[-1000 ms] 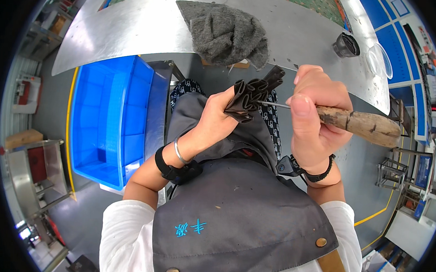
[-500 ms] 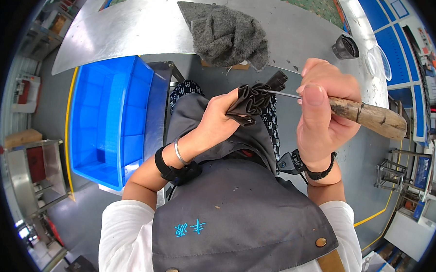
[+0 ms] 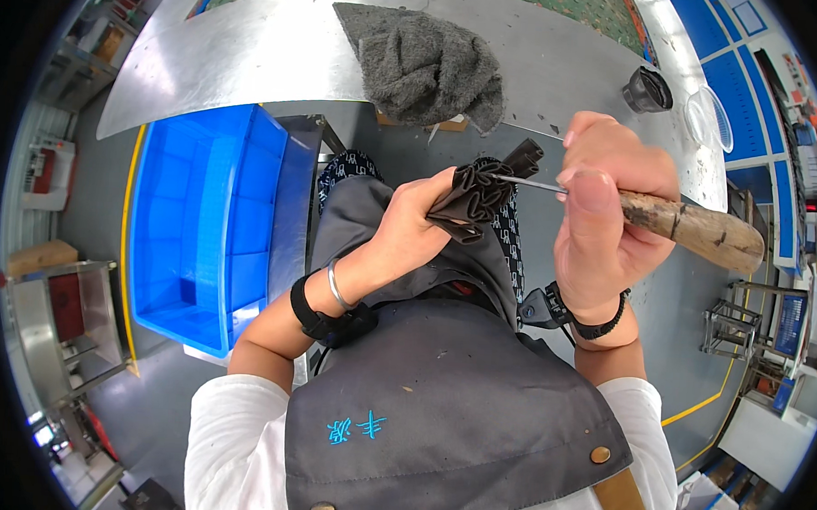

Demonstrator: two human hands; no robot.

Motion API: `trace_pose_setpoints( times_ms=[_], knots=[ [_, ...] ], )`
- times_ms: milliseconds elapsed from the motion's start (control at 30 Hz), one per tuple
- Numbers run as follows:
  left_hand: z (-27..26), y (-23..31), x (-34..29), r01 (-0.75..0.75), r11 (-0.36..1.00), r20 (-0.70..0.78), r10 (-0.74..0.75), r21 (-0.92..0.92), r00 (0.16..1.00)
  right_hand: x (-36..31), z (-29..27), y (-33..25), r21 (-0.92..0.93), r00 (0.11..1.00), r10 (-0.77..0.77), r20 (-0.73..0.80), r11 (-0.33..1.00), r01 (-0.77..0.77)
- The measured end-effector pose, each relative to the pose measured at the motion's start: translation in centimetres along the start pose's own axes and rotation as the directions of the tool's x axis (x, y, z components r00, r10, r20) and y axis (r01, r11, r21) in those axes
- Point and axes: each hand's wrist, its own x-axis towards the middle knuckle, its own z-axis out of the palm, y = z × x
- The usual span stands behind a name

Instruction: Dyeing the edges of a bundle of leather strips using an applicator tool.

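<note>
My left hand [image 3: 412, 217] is closed around a bunched, dark brown, pleated flexible piece [image 3: 470, 203], perhaps rubber, above my lap. Its folds bulge out past my fingers, and a short rolled end points up to the right. In my right hand [image 3: 610, 223] is an awl-like tool with a worn wooden handle [image 3: 701, 229] and a thin metal shaft. The shaft points left, and its far end meets the folds near their top. Whether the tip has gone into the material, I cannot tell. My thumb lies along the front of the handle.
A crumpled grey cloth [image 3: 426, 64] hangs over the near edge of the metal table [image 3: 244, 61]. A black cup-shaped part [image 3: 648, 90] and a clear plastic dish [image 3: 709, 118] sit at its right. To my left stands a blue bin [image 3: 200, 219].
The pleated piece and my left hand have shifted slightly right and down. My right hand and the tool have dropped a little, with the shaft still at the folds.
</note>
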Motion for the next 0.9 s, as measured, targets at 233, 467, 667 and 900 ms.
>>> trace_pose_setpoints(
  times_ms=[233, 467, 667, 900],
  knots=[
    [0.0, 0.0, -0.1, -0.073, 0.997, -0.003, 0.074, 0.031, 0.997, -0.3, 0.3, 0.2, -0.046, 1.0, 0.006, 0.011, 0.999, -0.006],
    [-0.1, -0.2, -0.1, -0.079, 0.995, 0.016, 0.078, 0.06, 0.997, -0.1, 0.1, 0.0, -0.045, 1.0, 0.012, 0.025, 0.999, -0.011],
    [0.0, -0.5, -0.1, -0.012, 1.0, 0.015, 0.012, 0.022, 1.0, -0.3, -0.4, 0.1, -0.074, 0.999, 0.017, 0.047, 0.997, -0.013],
    [-0.8, 1.9, 1.1, 0.034, 0.985, -0.063, -0.045, -0.168, 0.997, -0.7, -2.8, -0.7, 0.003, 0.997, -0.055, -0.053, 0.998, 0.055]
  ],
)
